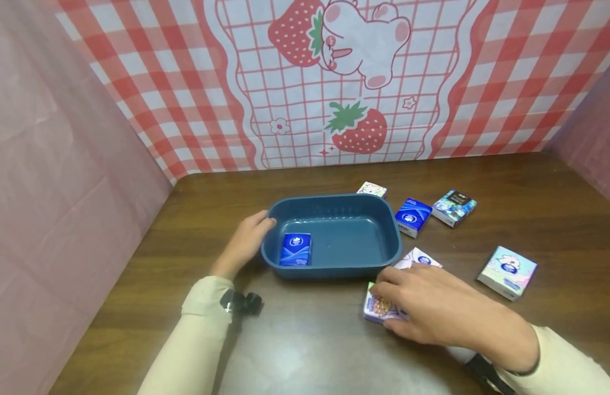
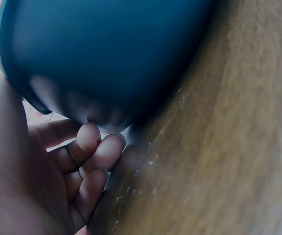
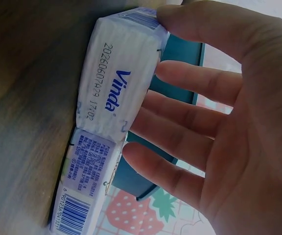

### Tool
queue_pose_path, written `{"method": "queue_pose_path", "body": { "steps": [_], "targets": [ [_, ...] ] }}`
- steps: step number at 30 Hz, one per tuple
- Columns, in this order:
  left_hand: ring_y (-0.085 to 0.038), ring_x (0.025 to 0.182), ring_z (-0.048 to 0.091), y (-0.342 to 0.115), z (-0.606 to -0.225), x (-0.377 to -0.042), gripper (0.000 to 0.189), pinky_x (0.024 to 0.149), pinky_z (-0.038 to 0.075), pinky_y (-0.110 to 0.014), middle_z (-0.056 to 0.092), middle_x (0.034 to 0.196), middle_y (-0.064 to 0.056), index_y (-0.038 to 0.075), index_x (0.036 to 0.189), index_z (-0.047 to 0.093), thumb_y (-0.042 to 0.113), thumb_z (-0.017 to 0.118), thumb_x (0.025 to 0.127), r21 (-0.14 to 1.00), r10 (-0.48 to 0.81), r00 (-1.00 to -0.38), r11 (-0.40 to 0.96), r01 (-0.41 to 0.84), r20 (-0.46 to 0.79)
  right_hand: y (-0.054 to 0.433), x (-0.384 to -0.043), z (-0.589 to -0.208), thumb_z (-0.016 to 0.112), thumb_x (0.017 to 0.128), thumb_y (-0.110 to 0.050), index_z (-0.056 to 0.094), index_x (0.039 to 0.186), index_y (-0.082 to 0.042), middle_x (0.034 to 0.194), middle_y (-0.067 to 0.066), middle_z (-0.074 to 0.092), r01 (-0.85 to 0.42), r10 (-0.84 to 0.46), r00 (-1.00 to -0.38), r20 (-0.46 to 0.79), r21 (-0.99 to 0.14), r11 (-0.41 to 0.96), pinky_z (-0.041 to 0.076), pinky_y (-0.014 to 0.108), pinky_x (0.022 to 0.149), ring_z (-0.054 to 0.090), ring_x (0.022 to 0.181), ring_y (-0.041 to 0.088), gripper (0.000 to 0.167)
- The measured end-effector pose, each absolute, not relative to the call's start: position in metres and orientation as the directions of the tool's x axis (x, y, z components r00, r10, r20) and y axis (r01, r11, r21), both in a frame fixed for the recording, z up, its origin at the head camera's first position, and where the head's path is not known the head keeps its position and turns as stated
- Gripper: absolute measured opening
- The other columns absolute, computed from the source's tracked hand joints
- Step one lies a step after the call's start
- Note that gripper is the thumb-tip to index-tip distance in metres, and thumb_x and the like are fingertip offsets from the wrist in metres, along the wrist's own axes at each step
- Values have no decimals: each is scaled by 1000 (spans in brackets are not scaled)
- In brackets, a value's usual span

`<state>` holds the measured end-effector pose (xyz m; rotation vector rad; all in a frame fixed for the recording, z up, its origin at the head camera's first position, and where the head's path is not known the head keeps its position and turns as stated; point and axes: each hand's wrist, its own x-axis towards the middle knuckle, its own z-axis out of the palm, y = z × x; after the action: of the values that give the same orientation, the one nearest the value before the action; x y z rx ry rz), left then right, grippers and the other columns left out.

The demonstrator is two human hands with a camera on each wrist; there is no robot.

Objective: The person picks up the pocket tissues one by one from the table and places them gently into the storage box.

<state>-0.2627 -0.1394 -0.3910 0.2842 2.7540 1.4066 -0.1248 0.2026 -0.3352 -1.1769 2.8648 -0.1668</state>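
My left hand (image 1: 246, 241) grips the left end of a dark teal plastic basin (image 1: 329, 271), thumb at the rim. In the left wrist view its curled fingers (image 2: 106, 152) lie against the outer wall, low over the wood. Inside the basin, at the left, lies one blue tissue pack (image 1: 295, 249). My right hand (image 1: 433, 304) reaches over a purple-and-white tissue pack (image 1: 376, 307) on the table, holding it between thumb and fingers. That pack's end, printed Vinda (image 3: 116, 90), faces the right wrist camera. A pale pink tissue pack (image 1: 423, 257) lies just beyond, partly hidden by the hand.
Right of the basin lie a blue tissue pack (image 1: 413, 215), a dark floral one (image 1: 455, 206) and a mint one (image 1: 509, 269). Behind its rim shows a white patterned pack (image 1: 371, 189). A checked strawberry cloth (image 1: 359, 131) hangs behind the wooden table (image 1: 186, 219).
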Motion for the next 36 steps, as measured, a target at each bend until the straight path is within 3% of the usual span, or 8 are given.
{"method": "queue_pose_path", "body": {
  "steps": [6,16,36],
  "targets": [
    [-28,114,60,-139,-392,-263,40,102,46,-52,66,120,-10,8,128,62,35,47,103,809,179,-982,568,150,56,202,-126,-337,79,82,-46,69,125,-24,114,-4,67,-685,-693,-720,-24,-135,716,54,52,88,64,100,20,49],
    [-32,123,56,-139,-390,-265,45,107,41,-54,63,129,-14,5,134,60,35,47,102,800,174,-984,585,138,42,201,-127,-338,79,81,-48,67,128,-24,113,-5,67,-679,-689,-723,-49,-133,722,51,55,92,64,104,21,54],
    [-30,119,58,-139,-390,-263,42,105,43,-53,65,124,-12,7,131,62,35,48,102,809,172,-984,571,139,48,199,-126,-341,77,85,-44,67,126,-21,109,-3,67,-684,-689,-724,-19,-108,721,50,52,93,63,101,19,48]
  ]
}}
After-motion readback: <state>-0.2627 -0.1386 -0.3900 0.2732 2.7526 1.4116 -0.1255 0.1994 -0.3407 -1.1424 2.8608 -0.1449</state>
